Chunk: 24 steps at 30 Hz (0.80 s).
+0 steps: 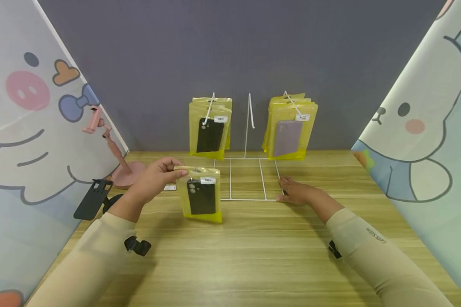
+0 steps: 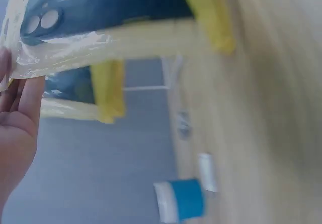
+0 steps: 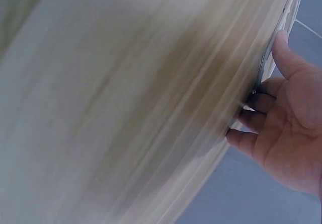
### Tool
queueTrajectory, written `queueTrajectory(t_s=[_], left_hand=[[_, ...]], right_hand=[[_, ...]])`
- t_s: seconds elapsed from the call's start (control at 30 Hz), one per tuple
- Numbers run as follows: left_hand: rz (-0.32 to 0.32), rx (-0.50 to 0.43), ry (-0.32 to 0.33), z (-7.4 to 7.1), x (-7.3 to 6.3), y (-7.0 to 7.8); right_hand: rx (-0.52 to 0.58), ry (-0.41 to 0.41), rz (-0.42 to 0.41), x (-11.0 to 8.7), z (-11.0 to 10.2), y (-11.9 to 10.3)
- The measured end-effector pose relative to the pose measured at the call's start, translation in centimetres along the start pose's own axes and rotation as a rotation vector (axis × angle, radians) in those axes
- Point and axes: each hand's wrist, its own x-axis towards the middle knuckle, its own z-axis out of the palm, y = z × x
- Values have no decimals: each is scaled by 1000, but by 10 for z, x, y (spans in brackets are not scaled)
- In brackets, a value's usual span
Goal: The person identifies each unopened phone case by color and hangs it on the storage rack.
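My left hand pinches the top edge of a clear-and-yellow zip bag between thumb and fingers. Inside it lies a black phone case with camera holes, under a small white label. This bag hangs in front of the left side of a white wire display rack. At the rack's front right corner my right hand rests, its thumb and fingertips touching the base. The right wrist view shows those fingers loosely extended at the tabletop; part of the rack is hidden behind them.
On the rack's left hook hang bags with black cases; bags with a lilac case in front hang at right. The middle hook stands between them. At left are a pink stand, a dark phone and a small white item.
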Motion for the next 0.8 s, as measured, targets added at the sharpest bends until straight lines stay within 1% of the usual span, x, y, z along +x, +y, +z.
queueTrajectory(t_s=[0.07, 0.13, 0.27, 0.37, 0.47, 0.57, 0.67, 0.8], left_hand=[[46, -12, 55, 1, 2, 16], [76, 3, 115, 1, 6, 32], [81, 34, 219, 0, 14, 64], [68, 57, 273, -2, 22, 80], [68, 76, 324, -3, 31, 89], [56, 86, 364, -4, 39, 92], [50, 74, 383, -6, 47, 92], [78, 60, 385, -7, 56, 89]], right_hand=[[2, 4, -1, 1, 1, 3], [5, 3, -2, 1, 2, 3], [9, 1, -4, 0, 2, 3], [13, -6, 1, 0, 1, 0], [10, -6, 3, 1, 1, 0], [0, -4, 3, 1, 1, 0], [-13, 1, -5, 1, 1, 1], [-15, 9, -16, 1, 0, 0]])
